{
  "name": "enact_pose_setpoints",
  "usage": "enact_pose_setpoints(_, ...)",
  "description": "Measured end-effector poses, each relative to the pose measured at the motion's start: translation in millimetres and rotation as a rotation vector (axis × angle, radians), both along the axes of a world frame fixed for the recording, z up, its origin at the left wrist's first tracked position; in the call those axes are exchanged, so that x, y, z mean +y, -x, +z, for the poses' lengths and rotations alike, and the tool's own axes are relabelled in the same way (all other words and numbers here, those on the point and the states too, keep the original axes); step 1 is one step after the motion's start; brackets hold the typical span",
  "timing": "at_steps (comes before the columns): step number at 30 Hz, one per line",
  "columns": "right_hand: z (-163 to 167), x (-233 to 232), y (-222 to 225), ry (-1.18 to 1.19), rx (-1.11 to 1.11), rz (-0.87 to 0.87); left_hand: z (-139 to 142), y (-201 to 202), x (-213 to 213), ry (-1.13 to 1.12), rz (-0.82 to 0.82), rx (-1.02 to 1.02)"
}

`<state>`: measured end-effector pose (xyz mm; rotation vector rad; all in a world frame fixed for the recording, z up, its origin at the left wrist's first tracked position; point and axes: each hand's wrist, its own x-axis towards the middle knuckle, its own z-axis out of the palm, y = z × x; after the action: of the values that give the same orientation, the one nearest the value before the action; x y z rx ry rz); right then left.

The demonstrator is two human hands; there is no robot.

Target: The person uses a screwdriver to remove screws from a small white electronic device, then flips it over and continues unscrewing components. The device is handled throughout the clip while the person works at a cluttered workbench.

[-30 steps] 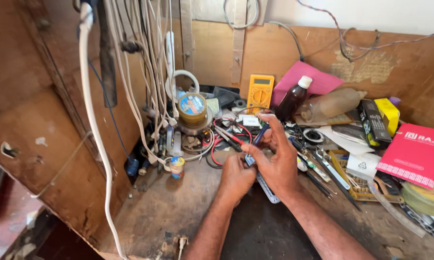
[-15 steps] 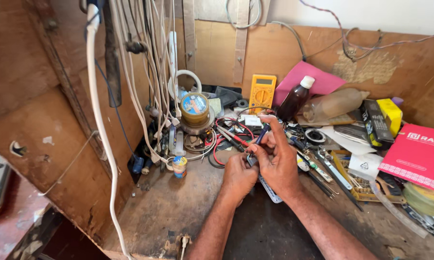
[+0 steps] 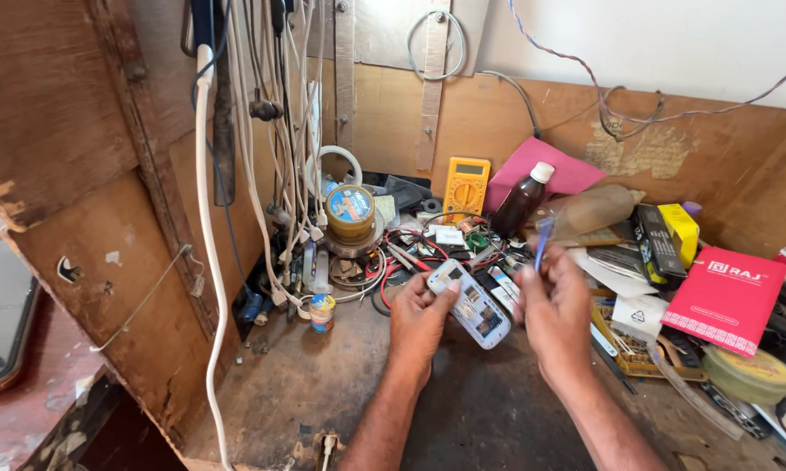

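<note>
I am holding a small mobile phone [image 3: 470,307] in my left hand [image 3: 417,324]. It is looking pale grey and white, with its back cover off, so a darker inner compartment and a few small parts are showing on the face turned up to me. Its long axis is running diagonally, from the upper left end near my thumb down to the lower right end, which is pointing toward my right wrist. My left grip is closing on the phone's upper left end, thumb pressing on top and fingers tucked underneath; the rest of the body is sticking out free to the right, above the desk [image 3: 323,392].

My right hand [image 3: 557,316] is hovering just beside the phone's right side. Its grip is pinching a thin blue tool [image 3: 541,237] between thumb and forefinger, and the tool is standing nearly upright, rising above my knuckles; I cannot tell what kind of tool it is.

Behind my hands a yellow multimeter [image 3: 465,186], a dark brown bottle [image 3: 519,202] and a red booklet [image 3: 726,297] are lying among tangled wires.
</note>
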<state>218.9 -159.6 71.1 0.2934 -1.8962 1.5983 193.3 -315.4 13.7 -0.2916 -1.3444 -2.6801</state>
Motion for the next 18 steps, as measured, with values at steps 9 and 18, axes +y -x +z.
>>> enact_pose_setpoints(9,-34,9,-13,-0.373,-0.263,-0.247,10,-8,-8,-0.05,0.011,-0.063)
enact_pose_setpoints(18,-24,24,4,0.01,-0.471,0.042,23,-19,-13,-0.096,-0.566,-0.149)
